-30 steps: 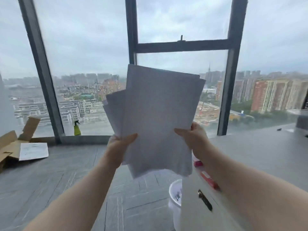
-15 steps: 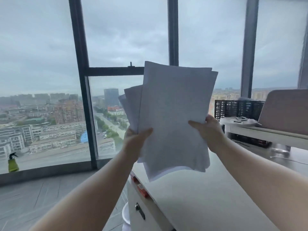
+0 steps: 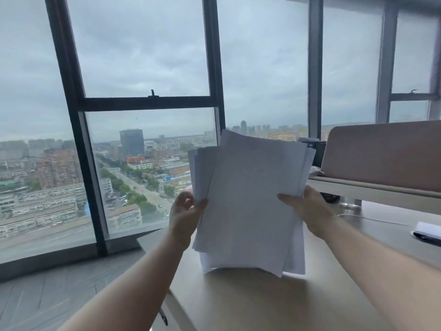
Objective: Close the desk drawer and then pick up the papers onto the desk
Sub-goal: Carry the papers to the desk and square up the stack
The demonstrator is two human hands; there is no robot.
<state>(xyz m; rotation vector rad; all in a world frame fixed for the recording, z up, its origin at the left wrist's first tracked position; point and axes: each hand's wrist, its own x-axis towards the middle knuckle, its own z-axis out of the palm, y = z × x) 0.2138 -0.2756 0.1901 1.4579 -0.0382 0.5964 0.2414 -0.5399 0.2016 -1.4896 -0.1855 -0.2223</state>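
At the far left stands the window [image 3: 143, 103], with the floor [image 3: 47, 295] below it; neither bears on the move; next comes the left hand [image 3: 183, 218], thumb and fingers pinched on the left edge of the papers [image 3: 250, 201]; the stack is a loose one, its sheets fanned unevenly, and it stands nearly upright with its long axis running up and a little to the right; its bottom edge is on or just above the desk [image 3: 262, 306], and which of the two I cannot tell, though a shadow lies close beneath it; the right hand [image 3: 307, 209] is closed on the right edge, thumb over the front sheet; so the papers lie between the two hands, held at about mid-height, each hand equally near; the drawer front is barely in view at the lower left edge of the desk, so I judge it closed without being sure; what remains, I think, is to tip the stack flat onto the bare top straight below; further right a divider [image 3: 381, 154] and a small white object [image 3: 427, 230] stand well apart
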